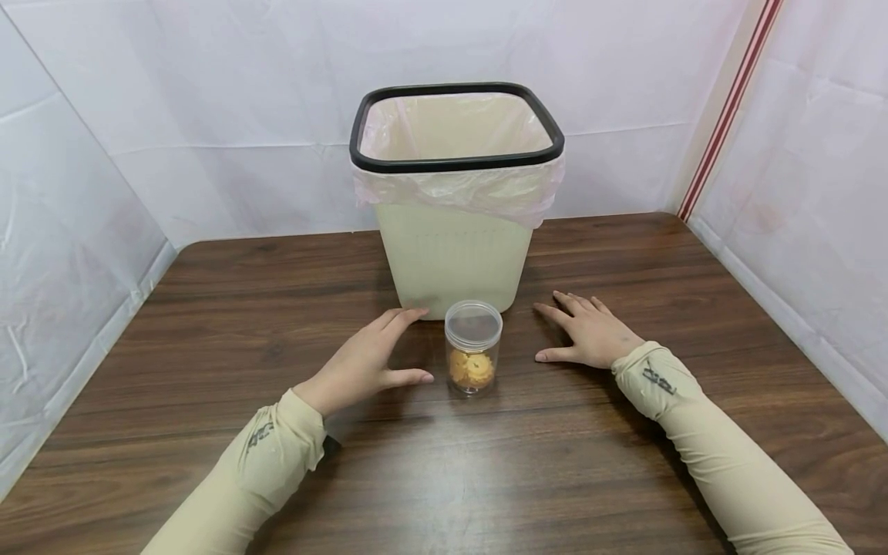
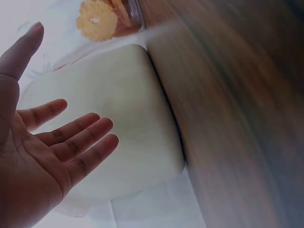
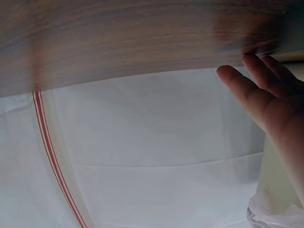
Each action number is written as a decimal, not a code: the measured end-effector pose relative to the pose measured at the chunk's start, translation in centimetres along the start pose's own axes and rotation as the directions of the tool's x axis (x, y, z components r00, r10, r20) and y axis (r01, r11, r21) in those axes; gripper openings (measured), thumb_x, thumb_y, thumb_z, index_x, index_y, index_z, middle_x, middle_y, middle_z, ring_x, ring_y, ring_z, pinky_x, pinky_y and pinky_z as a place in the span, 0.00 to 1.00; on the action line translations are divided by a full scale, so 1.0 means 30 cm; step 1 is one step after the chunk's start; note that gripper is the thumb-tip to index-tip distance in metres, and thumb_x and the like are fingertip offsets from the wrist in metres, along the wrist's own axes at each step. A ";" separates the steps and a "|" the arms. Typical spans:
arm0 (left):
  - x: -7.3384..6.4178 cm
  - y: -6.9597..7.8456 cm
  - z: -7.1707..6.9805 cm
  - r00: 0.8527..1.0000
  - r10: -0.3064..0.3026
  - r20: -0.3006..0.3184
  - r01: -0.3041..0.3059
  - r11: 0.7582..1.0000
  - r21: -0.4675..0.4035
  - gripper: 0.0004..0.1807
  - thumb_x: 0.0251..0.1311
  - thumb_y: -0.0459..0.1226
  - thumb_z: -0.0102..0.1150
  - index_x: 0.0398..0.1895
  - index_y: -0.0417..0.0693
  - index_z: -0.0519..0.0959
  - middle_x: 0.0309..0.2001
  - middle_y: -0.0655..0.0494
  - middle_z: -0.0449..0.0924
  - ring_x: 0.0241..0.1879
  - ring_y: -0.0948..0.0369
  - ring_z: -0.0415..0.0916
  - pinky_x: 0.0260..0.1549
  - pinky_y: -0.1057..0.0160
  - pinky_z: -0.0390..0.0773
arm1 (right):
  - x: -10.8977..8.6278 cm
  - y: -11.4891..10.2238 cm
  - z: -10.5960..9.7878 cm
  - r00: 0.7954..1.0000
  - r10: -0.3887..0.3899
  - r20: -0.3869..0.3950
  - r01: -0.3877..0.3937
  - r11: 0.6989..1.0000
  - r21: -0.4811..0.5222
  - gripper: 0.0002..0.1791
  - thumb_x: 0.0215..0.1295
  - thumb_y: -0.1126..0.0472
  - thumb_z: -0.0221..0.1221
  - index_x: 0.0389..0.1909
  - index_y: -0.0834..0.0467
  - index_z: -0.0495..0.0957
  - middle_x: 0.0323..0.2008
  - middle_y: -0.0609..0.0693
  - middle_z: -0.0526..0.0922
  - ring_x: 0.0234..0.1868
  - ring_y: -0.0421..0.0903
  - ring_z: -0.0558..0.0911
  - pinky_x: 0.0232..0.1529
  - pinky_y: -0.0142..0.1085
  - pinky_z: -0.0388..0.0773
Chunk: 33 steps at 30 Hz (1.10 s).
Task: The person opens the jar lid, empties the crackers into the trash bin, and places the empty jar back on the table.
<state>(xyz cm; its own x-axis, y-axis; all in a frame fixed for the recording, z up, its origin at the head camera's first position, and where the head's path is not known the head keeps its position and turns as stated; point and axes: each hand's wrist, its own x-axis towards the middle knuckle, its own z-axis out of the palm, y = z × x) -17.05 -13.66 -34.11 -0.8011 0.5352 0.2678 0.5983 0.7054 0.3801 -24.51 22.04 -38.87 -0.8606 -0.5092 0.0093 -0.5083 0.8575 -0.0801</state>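
**Cookie jar (image 1: pixel 473 351) upright between two hands**

Topped by a translucent lid (image 1: pixel 474 324), the clear jar stands on the wooden surface (image 1: pixel 451 478), yellow cookies (image 1: pixel 477 369) inside. The left hand (image 1: pixel 362 361) is near it, thumb and fingers spread; the right hand (image 1: pixel 591 335), farther off, is spread too. Just behind stands a cream bin (image 1: pixel 454 247) with a black rim (image 1: pixel 458 165) and pinkish liner (image 1: pixel 479 189).

Wood-grain table (image 1: pixel 444 470) with bin (image 1: pixel 458 247) and lidded jar (image 1: pixel 473 347)

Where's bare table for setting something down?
The table is bare left of the bin and before the jar, between the sleeves. It's crowded around the jar: bin close behind, left grip and right grip alongside.
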 end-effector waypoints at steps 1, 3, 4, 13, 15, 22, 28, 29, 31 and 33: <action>0.001 0.004 0.000 1.000 -0.009 0.004 0.009 1.000 -0.017 0.46 0.48 0.51 0.71 0.68 0.42 0.63 0.62 0.44 0.71 0.62 0.50 0.71 0.60 0.51 0.72 | 0.001 0.000 0.000 1.000 0.002 0.004 -0.002 1.000 0.001 0.49 0.54 0.25 0.54 0.72 0.49 0.59 0.72 0.64 0.59 0.72 0.63 0.60 0.68 0.65 0.53; 0.000 0.011 0.001 1.000 -0.026 0.009 0.027 0.998 -0.051 0.44 0.49 0.50 0.71 0.67 0.41 0.64 0.62 0.44 0.71 0.62 0.50 0.70 0.61 0.51 0.71 | 0.002 0.000 -0.001 1.000 0.008 0.013 -0.008 1.000 0.003 0.49 0.54 0.26 0.54 0.73 0.48 0.58 0.72 0.64 0.58 0.72 0.63 0.60 0.68 0.65 0.53; 0.000 0.014 0.002 0.999 -0.033 0.009 0.033 0.997 -0.068 0.44 0.49 0.49 0.71 0.67 0.41 0.64 0.62 0.45 0.72 0.62 0.50 0.71 0.60 0.51 0.72 | 0.002 0.000 -0.001 1.000 0.010 0.017 -0.010 1.000 0.004 0.49 0.55 0.26 0.54 0.73 0.48 0.58 0.72 0.64 0.58 0.72 0.62 0.60 0.68 0.64 0.53; 0.003 0.032 0.016 0.999 -0.034 -0.013 0.031 0.978 -0.205 0.39 0.52 0.44 0.70 0.65 0.40 0.65 0.58 0.43 0.75 0.55 0.50 0.76 0.56 0.51 0.74 | 0.002 -0.002 -0.001 1.000 0.007 0.018 -0.007 1.000 0.001 0.49 0.55 0.25 0.53 0.73 0.48 0.58 0.72 0.63 0.58 0.72 0.63 0.60 0.68 0.64 0.53; 0.004 0.034 0.017 0.999 -0.044 -0.003 0.042 0.965 -0.260 0.38 0.53 0.42 0.70 0.66 0.42 0.65 0.58 0.42 0.75 0.55 0.50 0.76 0.56 0.50 0.74 | 0.001 -0.002 -0.002 1.000 0.004 0.013 -0.004 1.000 -0.002 0.49 0.55 0.26 0.53 0.73 0.49 0.58 0.72 0.63 0.59 0.72 0.63 0.60 0.68 0.64 0.53; 0.009 0.047 0.021 0.997 -0.066 0.037 0.075 0.916 -0.395 0.37 0.54 0.39 0.69 0.66 0.41 0.65 0.59 0.41 0.75 0.56 0.49 0.76 0.54 0.51 0.76 | 0.002 -0.003 -0.005 1.000 0.002 0.006 -0.002 1.000 -0.009 0.49 0.55 0.26 0.54 0.73 0.49 0.59 0.72 0.63 0.59 0.72 0.63 0.59 0.68 0.64 0.53; 0.014 0.056 0.027 0.995 -0.078 0.063 0.097 0.911 -0.400 0.37 0.54 0.41 0.68 0.66 0.43 0.64 0.59 0.42 0.75 0.57 0.51 0.76 0.54 0.51 0.76 | 0.001 -0.002 -0.006 1.000 0.005 0.010 -0.005 1.000 -0.014 0.49 0.55 0.26 0.53 0.73 0.49 0.58 0.72 0.63 0.59 0.72 0.63 0.59 0.68 0.64 0.53; 0.014 0.056 0.028 0.995 -0.079 0.067 0.099 0.911 -0.400 0.37 0.54 0.41 0.68 0.66 0.44 0.64 0.59 0.43 0.75 0.57 0.51 0.76 0.54 0.51 0.76 | 0.000 -0.002 -0.006 1.000 0.005 0.010 -0.005 1.000 -0.013 0.49 0.55 0.26 0.53 0.73 0.49 0.58 0.72 0.63 0.59 0.72 0.63 0.59 0.68 0.64 0.53; 0.015 0.056 0.031 0.994 -0.081 0.071 0.103 0.910 -0.401 0.37 0.54 0.41 0.68 0.66 0.44 0.64 0.58 0.43 0.75 0.57 0.51 0.75 0.55 0.51 0.76 | 0.000 -0.002 -0.007 1.000 0.007 0.011 -0.007 1.000 -0.010 0.49 0.55 0.26 0.54 0.73 0.49 0.59 0.72 0.63 0.59 0.72 0.63 0.59 0.69 0.64 0.52; 0.016 0.057 0.034 0.994 -0.082 0.072 0.105 0.906 -0.410 0.37 0.54 0.41 0.68 0.66 0.45 0.64 0.58 0.44 0.76 0.57 0.51 0.75 0.55 0.52 0.76 | -0.001 -0.004 -0.007 1.000 0.007 0.009 -0.007 1.000 -0.008 0.49 0.55 0.26 0.54 0.72 0.49 0.59 0.71 0.63 0.59 0.72 0.63 0.59 0.69 0.64 0.52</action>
<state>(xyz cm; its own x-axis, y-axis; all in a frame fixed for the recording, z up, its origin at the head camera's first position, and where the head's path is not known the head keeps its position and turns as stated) -16.40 -11.72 -34.25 -0.8444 0.5077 0.1708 0.4521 0.5045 0.7356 -24.43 21.98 -38.66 -0.8638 -0.5038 -0.0004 -0.5024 0.8616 -0.0723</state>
